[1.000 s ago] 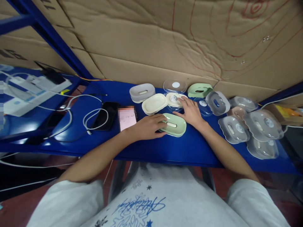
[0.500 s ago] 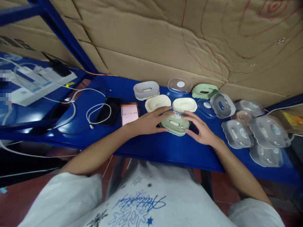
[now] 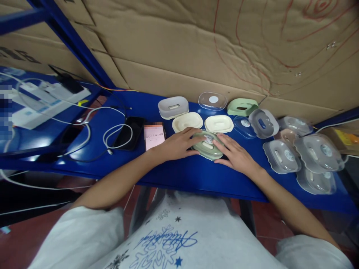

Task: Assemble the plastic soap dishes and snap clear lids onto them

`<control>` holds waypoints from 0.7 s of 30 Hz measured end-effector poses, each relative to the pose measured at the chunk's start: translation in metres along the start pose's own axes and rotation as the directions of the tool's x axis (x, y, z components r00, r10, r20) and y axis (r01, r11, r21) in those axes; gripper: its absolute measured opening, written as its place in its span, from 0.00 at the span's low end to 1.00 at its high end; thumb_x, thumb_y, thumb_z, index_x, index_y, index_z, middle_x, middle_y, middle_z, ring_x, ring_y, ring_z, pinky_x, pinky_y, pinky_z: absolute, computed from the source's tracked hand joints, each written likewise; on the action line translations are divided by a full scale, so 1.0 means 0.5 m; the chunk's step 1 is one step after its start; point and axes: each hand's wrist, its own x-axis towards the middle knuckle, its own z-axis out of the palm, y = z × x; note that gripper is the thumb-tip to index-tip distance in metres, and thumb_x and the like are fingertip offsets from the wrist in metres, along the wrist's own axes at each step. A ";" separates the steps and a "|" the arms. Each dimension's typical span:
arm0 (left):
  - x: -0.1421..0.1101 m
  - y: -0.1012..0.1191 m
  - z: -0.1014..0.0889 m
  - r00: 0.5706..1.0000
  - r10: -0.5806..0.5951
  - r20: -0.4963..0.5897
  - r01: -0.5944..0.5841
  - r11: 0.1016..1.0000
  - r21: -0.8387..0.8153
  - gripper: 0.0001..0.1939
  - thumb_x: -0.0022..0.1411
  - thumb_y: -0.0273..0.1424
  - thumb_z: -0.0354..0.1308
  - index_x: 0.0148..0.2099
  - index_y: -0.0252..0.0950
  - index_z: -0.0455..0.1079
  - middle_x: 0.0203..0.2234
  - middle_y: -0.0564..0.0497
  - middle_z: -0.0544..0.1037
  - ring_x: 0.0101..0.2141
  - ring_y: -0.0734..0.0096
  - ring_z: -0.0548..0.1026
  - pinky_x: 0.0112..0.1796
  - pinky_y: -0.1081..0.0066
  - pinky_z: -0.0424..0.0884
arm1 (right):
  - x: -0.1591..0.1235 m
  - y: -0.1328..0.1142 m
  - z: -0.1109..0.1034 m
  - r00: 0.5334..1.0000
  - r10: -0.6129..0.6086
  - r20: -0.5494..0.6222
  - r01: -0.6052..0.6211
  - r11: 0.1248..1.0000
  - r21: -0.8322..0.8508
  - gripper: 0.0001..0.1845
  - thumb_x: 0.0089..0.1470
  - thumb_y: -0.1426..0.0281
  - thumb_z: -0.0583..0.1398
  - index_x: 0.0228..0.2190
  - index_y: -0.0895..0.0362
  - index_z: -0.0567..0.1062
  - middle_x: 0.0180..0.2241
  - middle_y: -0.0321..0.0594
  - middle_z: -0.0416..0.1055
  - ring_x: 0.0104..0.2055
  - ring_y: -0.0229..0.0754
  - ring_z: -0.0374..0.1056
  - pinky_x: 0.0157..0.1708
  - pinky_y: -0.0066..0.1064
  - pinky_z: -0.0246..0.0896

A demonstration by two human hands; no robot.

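A green soap dish (image 3: pixel 208 152) under a clear lid with a round sticker rests on the blue table in front of me. My left hand (image 3: pixel 181 145) grips its left side, thumb along the near edge and fingers across the lid's far corner. Over the right side my right hand (image 3: pixel 236 154) is laid, its fingers pressing on the lid and its thumb at the near rim. Just behind are a cream dish (image 3: pixel 187 121) and a cream insert (image 3: pixel 219 124). The undersides of both palms are hidden.
Several lidded dishes (image 3: pixel 282 158) are grouped at the right. A grey dish (image 3: pixel 173 107), a clear lid (image 3: pixel 212 101), a green dish part (image 3: pixel 242 107) and another grey dish (image 3: pixel 263 124) line the cardboard wall (image 3: pixel 168 48). Leftward lie a phone (image 3: pixel 155 137), cables (image 3: pixel 89 130) and a power strip (image 3: pixel 50 104).
My right hand has moved left and farther onto the lid, from the dish's right edge. My left hand stays at its side. The dish has hardly moved.
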 end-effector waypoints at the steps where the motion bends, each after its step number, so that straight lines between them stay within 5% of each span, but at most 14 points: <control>1: 0.000 0.001 0.000 1.000 0.000 -0.005 0.000 1.000 -0.004 0.28 0.73 0.40 0.63 0.69 0.40 0.65 0.65 0.34 0.70 0.65 0.45 0.70 0.59 0.45 0.76 | -0.001 -0.003 -0.001 1.000 0.001 -0.014 -0.002 1.000 -0.022 0.52 0.66 0.58 0.65 0.78 0.47 0.42 0.75 0.56 0.53 0.77 0.61 0.52 0.72 0.59 0.59; 12: 0.003 0.001 0.016 0.999 0.030 -0.035 -0.032 0.997 -0.065 0.25 0.75 0.36 0.61 0.70 0.41 0.65 0.68 0.35 0.68 0.68 0.45 0.66 0.64 0.42 0.71 | -0.029 -0.013 0.026 0.986 0.010 -0.169 -0.020 0.998 -0.056 0.53 0.64 0.61 0.67 0.78 0.46 0.43 0.75 0.53 0.54 0.75 0.59 0.57 0.70 0.52 0.65; 21: 0.008 0.008 -0.010 0.994 -0.111 0.008 0.112 0.993 -0.028 0.25 0.78 0.42 0.56 0.71 0.42 0.64 0.68 0.38 0.68 0.68 0.48 0.68 0.64 0.46 0.71 | -0.005 -0.014 0.013 0.972 0.200 -0.120 -0.195 0.979 0.051 0.33 0.63 0.55 0.66 0.65 0.51 0.69 0.68 0.54 0.65 0.67 0.62 0.67 0.62 0.56 0.69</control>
